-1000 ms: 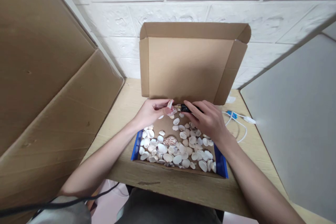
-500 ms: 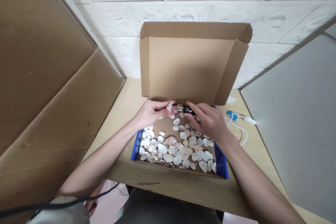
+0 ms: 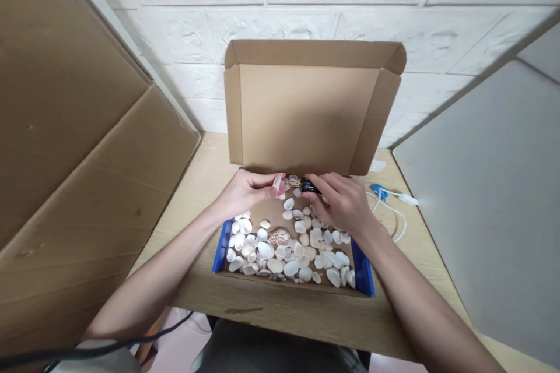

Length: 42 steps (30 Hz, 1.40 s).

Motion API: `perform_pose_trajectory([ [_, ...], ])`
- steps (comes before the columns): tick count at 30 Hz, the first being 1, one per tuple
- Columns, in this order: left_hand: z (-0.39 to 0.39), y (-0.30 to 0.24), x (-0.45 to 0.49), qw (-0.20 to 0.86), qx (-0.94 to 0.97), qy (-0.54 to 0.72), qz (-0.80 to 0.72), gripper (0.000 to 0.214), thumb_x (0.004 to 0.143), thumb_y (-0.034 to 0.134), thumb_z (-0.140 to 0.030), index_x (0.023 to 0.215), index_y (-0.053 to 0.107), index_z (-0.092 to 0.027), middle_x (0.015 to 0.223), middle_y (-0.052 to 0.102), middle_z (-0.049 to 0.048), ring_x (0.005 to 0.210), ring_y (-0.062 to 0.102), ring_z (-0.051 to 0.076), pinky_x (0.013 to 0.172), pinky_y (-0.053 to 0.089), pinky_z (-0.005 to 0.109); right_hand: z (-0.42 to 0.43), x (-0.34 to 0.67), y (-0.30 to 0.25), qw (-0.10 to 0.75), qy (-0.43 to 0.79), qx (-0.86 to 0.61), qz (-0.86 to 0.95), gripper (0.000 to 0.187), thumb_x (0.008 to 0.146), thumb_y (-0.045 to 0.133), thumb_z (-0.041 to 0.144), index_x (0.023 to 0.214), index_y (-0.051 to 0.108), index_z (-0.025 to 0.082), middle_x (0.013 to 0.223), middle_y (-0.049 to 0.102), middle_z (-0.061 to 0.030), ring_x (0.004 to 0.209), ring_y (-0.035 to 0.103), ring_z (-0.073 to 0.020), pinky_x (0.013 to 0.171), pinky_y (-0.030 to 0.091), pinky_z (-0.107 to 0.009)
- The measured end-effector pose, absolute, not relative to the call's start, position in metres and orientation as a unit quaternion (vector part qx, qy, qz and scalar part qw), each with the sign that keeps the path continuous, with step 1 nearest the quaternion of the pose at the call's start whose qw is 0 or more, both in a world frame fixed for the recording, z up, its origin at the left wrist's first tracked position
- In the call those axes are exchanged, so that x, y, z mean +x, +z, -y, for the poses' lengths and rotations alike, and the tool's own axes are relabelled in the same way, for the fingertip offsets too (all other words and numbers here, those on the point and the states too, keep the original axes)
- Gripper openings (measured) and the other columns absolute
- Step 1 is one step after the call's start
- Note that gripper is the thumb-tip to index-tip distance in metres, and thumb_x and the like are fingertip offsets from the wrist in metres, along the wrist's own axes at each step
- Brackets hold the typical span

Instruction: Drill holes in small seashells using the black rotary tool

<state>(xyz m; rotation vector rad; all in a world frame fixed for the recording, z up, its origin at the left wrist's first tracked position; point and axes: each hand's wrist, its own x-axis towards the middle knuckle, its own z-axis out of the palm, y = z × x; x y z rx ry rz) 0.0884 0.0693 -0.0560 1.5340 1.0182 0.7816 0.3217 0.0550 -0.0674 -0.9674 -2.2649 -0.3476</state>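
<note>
An open cardboard box (image 3: 366, 271) with blue sides lies on the wooden table, its lid (image 3: 306, 111) standing upright against the wall. Several white and pinkish seashells (image 3: 286, 250) cover its floor, one larger brown-patterned shell (image 3: 279, 237) among them. My left hand (image 3: 245, 191) pinches a small pinkish shell (image 3: 277, 184) over the far end of the box. My right hand (image 3: 343, 201) grips a small black tool (image 3: 307, 186) whose tip points at that shell. Both hands hover just above the loose shells.
Large cardboard sheets (image 3: 79, 145) lean along the left side. A grey panel (image 3: 485, 186) stands at the right. A white cable with a blue plug (image 3: 385, 193) lies on the table (image 3: 297, 309) right of the box. A black cable (image 3: 87, 349) crosses the lower left.
Both hands have stayed together at the far end of the box, with only slight shifts; the view has drifted a little, so everything sits slightly left.
</note>
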Motion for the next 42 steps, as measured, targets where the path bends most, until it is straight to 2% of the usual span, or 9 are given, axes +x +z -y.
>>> perform_pose_trajectory([
  [6,-0.0700,-0.0536,0.0893,0.540,0.645,0.320,-0.436,0.038,0.076,0.072,-0.039,0.109,0.071,-0.021,0.111,0.071,0.0072,0.103,0.068,0.025,0.093,0.052,0.038,-0.0552,0.3220,-0.0712,0.329,-0.118,-0.369,0.861,0.025,0.091,0.053,0.031,0.101,0.062,0.011,0.075,0.066,-0.0046,0.064,0.057,-0.0131,0.055,0.037,-0.026],
  [20,-0.0699,-0.0570,0.0881,0.545,0.638,0.328,-0.434,0.037,0.076,0.073,-0.039,0.110,0.070,-0.025,0.106,0.074,0.0061,0.093,0.070,0.020,0.087,0.052,0.032,-0.0551,0.3218,-0.0713,0.328,-0.118,-0.373,0.860,0.025,0.091,0.053,0.031,0.101,0.062,0.010,0.075,0.066,-0.0047,0.064,0.057,-0.0137,0.055,0.038,-0.027],
  [23,-0.0696,-0.0572,0.0879,0.549,0.637,0.326,-0.432,0.037,0.077,0.072,-0.039,0.110,0.071,-0.023,0.100,0.076,0.0061,0.089,0.070,0.019,0.083,0.053,0.031,-0.0554,0.3220,-0.0711,0.335,-0.124,-0.366,0.859,0.024,0.090,0.056,0.030,0.102,0.062,0.010,0.076,0.066,-0.0051,0.066,0.057,-0.0137,0.056,0.039,-0.027],
  [28,-0.0695,-0.0563,0.0879,0.551,0.639,0.328,-0.425,0.032,0.078,0.071,-0.039,0.104,0.074,-0.019,0.091,0.077,0.0055,0.083,0.069,0.018,0.082,0.052,0.030,-0.0553,0.3218,-0.0698,0.329,-0.157,-0.360,0.859,0.025,0.089,0.057,0.029,0.106,0.061,0.011,0.077,0.067,-0.0046,0.067,0.057,-0.0140,0.057,0.039,-0.027],
  [33,-0.0691,-0.0528,0.0890,0.548,0.648,0.318,-0.423,0.025,0.078,0.070,-0.038,0.091,0.077,-0.017,0.086,0.076,0.0052,0.084,0.068,0.018,0.087,0.050,0.032,-0.0544,0.3211,-0.0705,0.313,-0.130,-0.371,0.865,0.024,0.091,0.053,0.031,0.099,0.062,0.010,0.072,0.066,-0.0046,0.062,0.057,-0.0134,0.053,0.035,-0.027],
  [42,-0.0701,-0.0563,0.0902,0.557,0.624,0.329,-0.438,0.032,0.073,0.074,-0.039,0.097,0.076,-0.017,0.094,0.076,0.0073,0.087,0.069,0.020,0.088,0.050,0.035,-0.0541,0.3203,-0.0701,0.318,-0.133,-0.373,0.862,0.022,0.090,0.053,0.030,0.096,0.064,0.011,0.069,0.065,-0.0044,0.061,0.056,-0.0132,0.052,0.035,-0.027],
])
